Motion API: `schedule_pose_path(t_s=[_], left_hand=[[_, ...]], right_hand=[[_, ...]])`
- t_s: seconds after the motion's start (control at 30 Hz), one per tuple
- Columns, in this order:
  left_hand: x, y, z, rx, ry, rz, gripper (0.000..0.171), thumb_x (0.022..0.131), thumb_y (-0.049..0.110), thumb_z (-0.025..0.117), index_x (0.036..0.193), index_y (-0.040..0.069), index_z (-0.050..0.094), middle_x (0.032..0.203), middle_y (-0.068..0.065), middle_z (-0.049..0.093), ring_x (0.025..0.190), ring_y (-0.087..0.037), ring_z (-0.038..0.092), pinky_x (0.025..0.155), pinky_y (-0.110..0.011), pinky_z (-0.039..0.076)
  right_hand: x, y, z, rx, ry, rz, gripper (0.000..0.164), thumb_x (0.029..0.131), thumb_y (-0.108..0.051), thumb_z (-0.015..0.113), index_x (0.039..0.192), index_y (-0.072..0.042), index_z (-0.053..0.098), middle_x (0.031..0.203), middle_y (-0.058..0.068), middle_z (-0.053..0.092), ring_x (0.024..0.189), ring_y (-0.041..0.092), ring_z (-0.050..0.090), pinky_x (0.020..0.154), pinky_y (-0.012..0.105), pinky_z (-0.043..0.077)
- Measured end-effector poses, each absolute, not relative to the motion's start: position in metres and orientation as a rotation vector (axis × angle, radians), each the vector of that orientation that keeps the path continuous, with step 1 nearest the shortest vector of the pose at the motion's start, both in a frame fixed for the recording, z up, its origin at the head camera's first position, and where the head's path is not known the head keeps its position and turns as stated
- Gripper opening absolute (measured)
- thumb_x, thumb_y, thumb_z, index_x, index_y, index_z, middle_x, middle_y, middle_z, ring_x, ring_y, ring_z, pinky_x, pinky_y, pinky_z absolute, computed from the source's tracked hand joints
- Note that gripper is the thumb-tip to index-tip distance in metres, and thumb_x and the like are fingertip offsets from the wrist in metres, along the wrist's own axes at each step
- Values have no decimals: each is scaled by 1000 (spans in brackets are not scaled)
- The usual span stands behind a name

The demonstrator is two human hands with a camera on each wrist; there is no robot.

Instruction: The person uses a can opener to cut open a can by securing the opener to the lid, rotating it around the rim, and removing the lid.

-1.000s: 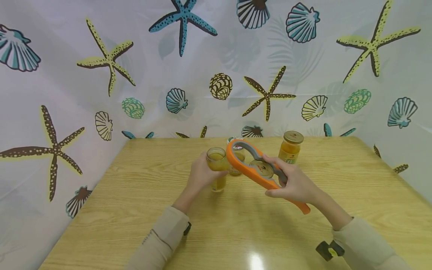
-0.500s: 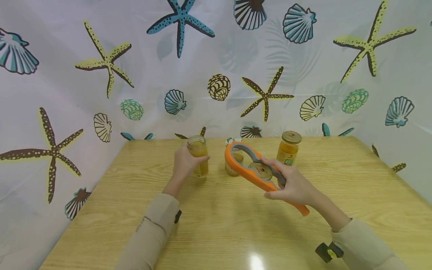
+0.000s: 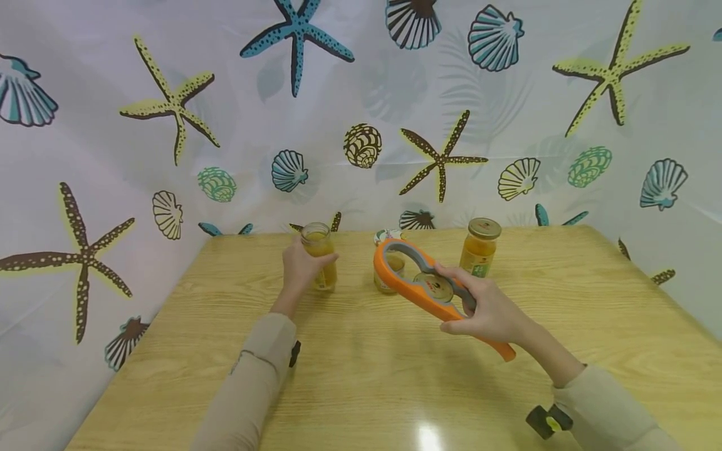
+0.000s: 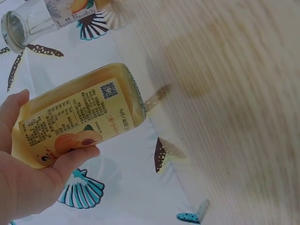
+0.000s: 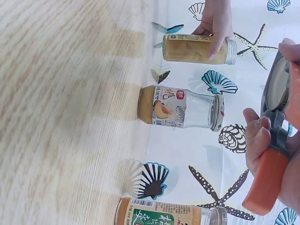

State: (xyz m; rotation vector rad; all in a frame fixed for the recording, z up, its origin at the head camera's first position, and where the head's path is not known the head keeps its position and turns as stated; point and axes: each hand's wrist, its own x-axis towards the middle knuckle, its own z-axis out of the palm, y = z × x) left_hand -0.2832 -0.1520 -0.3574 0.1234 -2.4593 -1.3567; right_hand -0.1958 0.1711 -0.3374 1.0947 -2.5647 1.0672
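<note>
My left hand [image 3: 299, 266] grips a lidless glass jar [image 3: 326, 275] of yellow fruit, upright at the back left. The left wrist view shows my thumb and a finger around its peach-picture label [image 4: 70, 119]. My right hand [image 3: 489, 310] holds an orange and grey jar opener [image 3: 414, 294] above the table, a round gold lid [image 3: 435, 287] set between its arms. Behind the opener stands a capped jar [image 5: 161, 108] with a low fill, partly hidden in the head view. To its right is a full jar [image 3: 478, 250] with a gold lid.
The wood-grain table [image 3: 350, 388] reaches back to a white cloth backdrop [image 3: 242, 125] printed with shells and starfish. Both capped jars stand near that back edge. A dark strap piece [image 3: 548, 421] sits at the right sleeve.
My left hand has carried the open jar leftward and back, away from the opener and the middle jar. The right hand with the opener and lid has stayed nearly still.
</note>
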Motion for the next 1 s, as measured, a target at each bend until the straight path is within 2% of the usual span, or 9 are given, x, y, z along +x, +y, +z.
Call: schedule_pose_path(t_s=[0.4, 0.73, 1.0], left_hand=[[-288, -157, -363, 216, -2448, -1411, 78, 71, 27, 79, 130, -2, 38, 122, -22, 48, 115, -36, 44, 95, -47, 40], [-292, -159, -372, 214, -2408, -1429, 72, 70, 22, 80, 126, -4, 40, 120, -23, 49, 113, -37, 45, 94, -48, 41], [-294, -159, -374, 255, -2416, -1434, 74, 71, 27, 79, 126, -2, 40, 120, -23, 48, 114, -37, 42, 93, -49, 41]], right_hand=[[-197, 168, -338, 1090, -2591, 1071, 76, 69, -14, 77, 135, -6, 41, 58, -10, 34, 48, 0, 32, 44, 18, 32], [-197, 166, -339, 1103, -2581, 1080, 76, 69, -15, 77, 134, -4, 40, 63, -6, 33, 49, 0, 30, 44, 18, 31], [-197, 167, -340, 1103, -2590, 1085, 78, 69, -15, 77, 136, -4, 39, 70, -3, 38, 49, 0, 31, 44, 18, 32]])
